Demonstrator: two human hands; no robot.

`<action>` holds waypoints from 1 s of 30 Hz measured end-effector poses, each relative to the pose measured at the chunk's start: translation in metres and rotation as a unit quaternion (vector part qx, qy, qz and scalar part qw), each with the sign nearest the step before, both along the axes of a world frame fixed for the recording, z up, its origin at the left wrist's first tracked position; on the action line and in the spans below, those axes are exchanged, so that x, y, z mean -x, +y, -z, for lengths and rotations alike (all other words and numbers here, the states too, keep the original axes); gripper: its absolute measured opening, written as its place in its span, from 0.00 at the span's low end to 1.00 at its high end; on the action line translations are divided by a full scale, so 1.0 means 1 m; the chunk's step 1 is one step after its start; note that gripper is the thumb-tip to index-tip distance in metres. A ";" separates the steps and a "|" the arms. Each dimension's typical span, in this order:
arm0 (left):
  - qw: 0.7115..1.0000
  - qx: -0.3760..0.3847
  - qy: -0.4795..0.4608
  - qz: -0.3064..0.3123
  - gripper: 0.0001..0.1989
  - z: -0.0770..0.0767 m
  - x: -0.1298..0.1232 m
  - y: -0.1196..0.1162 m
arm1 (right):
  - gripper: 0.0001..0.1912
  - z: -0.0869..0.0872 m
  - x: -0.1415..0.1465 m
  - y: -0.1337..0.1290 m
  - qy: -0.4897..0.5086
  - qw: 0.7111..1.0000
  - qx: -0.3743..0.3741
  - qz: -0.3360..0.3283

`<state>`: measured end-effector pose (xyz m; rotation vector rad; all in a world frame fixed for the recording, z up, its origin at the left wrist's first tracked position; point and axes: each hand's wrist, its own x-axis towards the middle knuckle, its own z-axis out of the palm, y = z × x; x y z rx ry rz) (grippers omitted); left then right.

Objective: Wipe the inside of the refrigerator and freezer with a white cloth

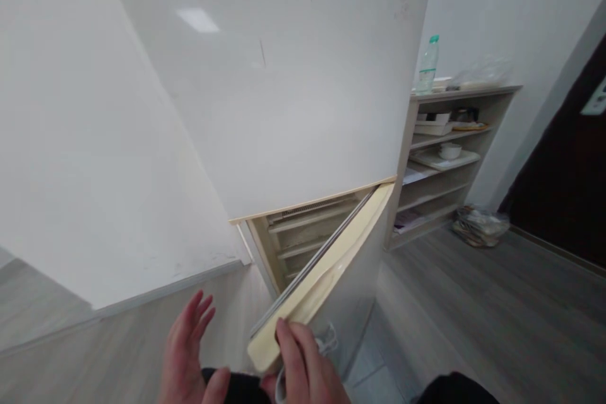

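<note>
A white refrigerator (303, 76) stands in front of me, its lower door (326, 284) swung part way out. My right hand (307, 366) has its fingers hooked over the top corner of this door, at the cream-coloured edge. Beside that hand a white thing (326, 339) shows partly; I cannot make out its kind. To the left of the door my left hand (187, 353) is raised with fingers apart, holding nothing. Inside the lower compartment, pale shelves (305, 243) are visible, partly covered by the door.
On the right is a shelf unit (464, 98) with a plastic bottle (427, 66) on top, and trays and a white bowl (449, 151) inside. A plastic-wrapped bundle (480, 226) lies on the floor near a dark door (563, 158). A white wall (118, 189) runs along the left.
</note>
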<state>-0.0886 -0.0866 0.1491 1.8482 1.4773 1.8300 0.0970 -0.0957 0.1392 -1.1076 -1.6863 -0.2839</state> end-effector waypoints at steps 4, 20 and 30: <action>0.997 0.020 0.044 -0.062 0.48 -0.045 0.006 0.051 | 0.19 -0.012 0.039 0.062 -0.012 0.997 0.001 -0.073; 0.977 0.008 0.186 -0.108 0.51 -0.053 0.030 0.193 | 0.20 0.021 0.067 0.195 -0.124 0.985 0.112 -0.054; 0.953 0.022 0.245 -0.177 0.47 -0.068 0.027 0.199 | 0.12 -0.025 0.072 0.189 0.328 0.847 0.342 -0.240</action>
